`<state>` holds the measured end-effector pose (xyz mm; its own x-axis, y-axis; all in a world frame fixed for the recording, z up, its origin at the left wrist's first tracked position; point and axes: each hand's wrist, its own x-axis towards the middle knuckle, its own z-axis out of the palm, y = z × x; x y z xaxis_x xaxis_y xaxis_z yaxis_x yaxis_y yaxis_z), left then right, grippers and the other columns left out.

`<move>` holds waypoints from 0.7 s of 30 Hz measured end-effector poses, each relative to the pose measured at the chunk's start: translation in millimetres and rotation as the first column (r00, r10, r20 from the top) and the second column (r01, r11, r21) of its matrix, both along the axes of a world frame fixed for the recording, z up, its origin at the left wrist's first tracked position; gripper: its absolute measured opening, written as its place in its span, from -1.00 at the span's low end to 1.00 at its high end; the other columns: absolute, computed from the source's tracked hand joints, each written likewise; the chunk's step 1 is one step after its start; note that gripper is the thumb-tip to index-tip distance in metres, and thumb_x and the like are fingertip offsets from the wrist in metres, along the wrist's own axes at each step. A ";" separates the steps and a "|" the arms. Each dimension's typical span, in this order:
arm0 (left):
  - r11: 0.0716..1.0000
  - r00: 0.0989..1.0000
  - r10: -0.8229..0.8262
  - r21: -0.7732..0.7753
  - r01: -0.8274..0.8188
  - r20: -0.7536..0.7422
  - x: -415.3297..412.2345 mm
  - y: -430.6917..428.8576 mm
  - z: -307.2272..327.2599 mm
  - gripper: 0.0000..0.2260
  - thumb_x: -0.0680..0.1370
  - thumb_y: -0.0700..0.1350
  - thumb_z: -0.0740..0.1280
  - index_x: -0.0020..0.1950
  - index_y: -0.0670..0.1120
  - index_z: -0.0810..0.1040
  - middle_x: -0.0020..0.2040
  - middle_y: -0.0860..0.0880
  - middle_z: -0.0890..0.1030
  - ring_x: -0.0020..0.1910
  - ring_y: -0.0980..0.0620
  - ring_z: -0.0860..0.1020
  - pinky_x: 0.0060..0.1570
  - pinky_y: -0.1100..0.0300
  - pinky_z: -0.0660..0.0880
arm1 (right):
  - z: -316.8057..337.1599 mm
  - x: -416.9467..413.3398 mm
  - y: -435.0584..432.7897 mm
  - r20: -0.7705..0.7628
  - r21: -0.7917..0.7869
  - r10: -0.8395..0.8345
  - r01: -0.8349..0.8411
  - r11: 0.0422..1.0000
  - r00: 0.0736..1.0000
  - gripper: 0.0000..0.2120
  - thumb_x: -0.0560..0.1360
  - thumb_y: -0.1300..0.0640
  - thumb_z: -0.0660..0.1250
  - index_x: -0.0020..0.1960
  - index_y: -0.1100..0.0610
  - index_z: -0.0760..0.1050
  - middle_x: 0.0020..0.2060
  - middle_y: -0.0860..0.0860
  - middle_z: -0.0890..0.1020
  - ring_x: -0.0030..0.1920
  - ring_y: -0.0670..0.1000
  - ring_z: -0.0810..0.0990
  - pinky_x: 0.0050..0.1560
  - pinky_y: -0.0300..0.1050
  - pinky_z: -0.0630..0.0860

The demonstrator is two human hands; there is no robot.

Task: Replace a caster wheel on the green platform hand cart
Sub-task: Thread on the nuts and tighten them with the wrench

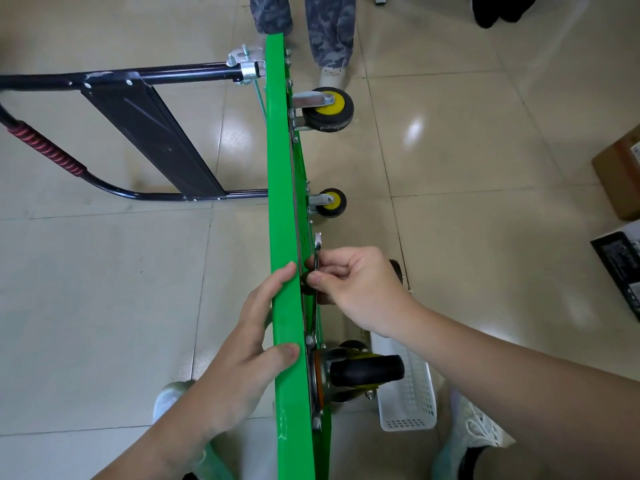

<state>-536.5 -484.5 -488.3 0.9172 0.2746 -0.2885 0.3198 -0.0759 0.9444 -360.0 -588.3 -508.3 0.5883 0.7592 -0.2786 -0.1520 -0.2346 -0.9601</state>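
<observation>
Cart: I see the green platform hand cart [282,202] stood on one long edge, its underside facing right and its black handle [104,76] lying out to the left.
Long axis: it runs straight away from me, and the far end reaches a second person's legs [329,29].
Left hand [242,344]: it lies on the cart's upper edge with the fingers spread and fairly straight, pressing the deck and pinching nothing.
Right hand [360,289]: it is at the cart's underside, just beyond the near caster [367,372], with thumb and fingers pinching a wrench [317,249] that lies along the deck.
Far casters: two yellow-hubbed wheels [327,109] sit further along the same underside.
Handling: I judge the deck stiff but tippy on edge, so I'd steady it by the rim. The caster looks dense and swivels, so I'd take it by the fork or plate.
Basket: a white basket [408,393] stands on the floor right of the cart's near end.
</observation>
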 end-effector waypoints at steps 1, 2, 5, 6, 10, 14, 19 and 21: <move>1.000 1.000 -0.003 -0.004 0.003 0.001 1.1 0.3 0.5 -0.26 0.40 0.06 0.35 0.52 0.46 0.19 0.56 0.14 0.31 0.51 -0.02 0.38 0.44 -0.15 0.39 | -0.2 1.5 0.0 -0.001 0.002 -0.011 0.011 1.000 1.000 -0.75 0.51 0.33 0.42 0.01 -0.01 0.67 -0.12 -0.02 0.75 -0.03 -0.05 0.73 0.16 -0.03 0.61; 1.000 1.000 -0.005 -0.008 0.005 0.005 2.6 0.9 1.5 -0.26 0.39 0.06 0.35 0.51 0.47 0.20 0.56 0.15 0.31 0.49 0.00 0.39 0.39 -0.08 0.45 | -1.3 3.8 0.5 0.007 0.005 -0.012 0.012 1.000 1.000 -0.77 0.51 0.32 0.43 0.04 0.02 0.68 -0.11 -0.01 0.75 -0.02 -0.04 0.73 0.16 -0.03 0.61; 1.000 1.000 -0.004 -0.004 0.004 0.014 5.9 1.9 2.4 -0.26 0.37 0.06 0.34 0.50 0.48 0.20 0.55 0.17 0.31 0.46 0.04 0.41 0.27 0.07 0.53 | -1.8 8.9 3.9 0.048 -0.004 0.008 -0.008 1.000 0.999 -0.79 0.49 0.30 0.45 -0.01 0.00 0.68 -0.17 -0.06 0.75 -0.07 -0.08 0.73 0.06 -0.15 0.62; 1.000 1.000 -0.005 -0.011 0.005 0.016 5.9 1.8 1.7 -0.26 0.38 0.06 0.34 0.50 0.47 0.20 0.55 0.13 0.32 0.45 0.00 0.43 0.26 0.03 0.55 | -1.9 10.4 4.7 0.057 -0.007 0.009 -0.009 1.000 0.998 -0.77 0.49 0.31 0.46 -0.08 -0.04 0.66 -0.21 -0.08 0.74 -0.11 -0.10 0.73 0.01 -0.21 0.62; 0.999 1.000 0.016 -0.041 -0.016 0.016 4.1 0.1 2.3 -0.27 0.36 0.05 0.34 0.47 0.48 0.24 0.53 0.14 0.33 0.38 0.00 0.49 0.17 0.06 0.59 | -7.8 13.9 7.1 0.081 -0.044 0.017 -0.014 0.999 0.997 -0.77 0.49 0.27 0.47 -0.22 -0.04 0.65 -0.30 -0.05 0.73 -0.14 -0.04 0.73 -0.04 -0.17 0.61; 0.999 0.999 0.018 -0.044 -0.017 0.027 4.9 0.9 3.4 -0.29 0.37 0.04 0.34 0.46 0.48 0.26 0.53 0.15 0.33 0.42 0.01 0.46 0.18 0.10 0.59 | -20.6 19.4 11.6 0.025 -0.113 0.019 -0.016 0.993 1.000 -0.92 0.48 0.19 0.48 -0.15 0.04 0.68 -0.24 -0.01 0.75 -0.12 0.01 0.74 0.00 0.00 0.65; 0.999 1.000 0.003 -0.047 -0.002 0.026 5.1 1.5 7.6 -0.30 0.39 0.05 0.34 0.47 0.48 0.24 0.54 0.20 0.29 0.41 0.11 0.45 0.12 0.28 0.54 | -29.4 21.9 17.8 -0.149 -0.156 -0.008 -0.016 0.988 0.989 -0.82 0.50 0.23 0.47 0.04 0.31 0.64 -0.12 0.23 0.73 -0.06 0.27 0.72 0.01 0.21 0.66; 0.999 1.000 -0.004 -0.033 0.005 0.026 5.4 2.1 8.2 -0.30 0.39 0.03 0.34 0.47 0.48 0.23 0.55 0.23 0.27 0.47 0.16 0.38 0.14 0.35 0.51 | -29.0 23.4 18.3 -0.238 -0.147 -0.017 -0.019 0.989 0.971 -0.79 0.50 0.28 0.44 0.08 0.38 0.60 -0.07 0.30 0.70 -0.07 0.29 0.70 -0.12 0.04 0.70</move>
<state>-531.1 -482.3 -480.0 0.9258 0.2612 -0.2733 0.2948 -0.0464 0.9544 -336.6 -570.0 -537.3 0.4905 0.7001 -0.5189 -0.3718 -0.3704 -0.8512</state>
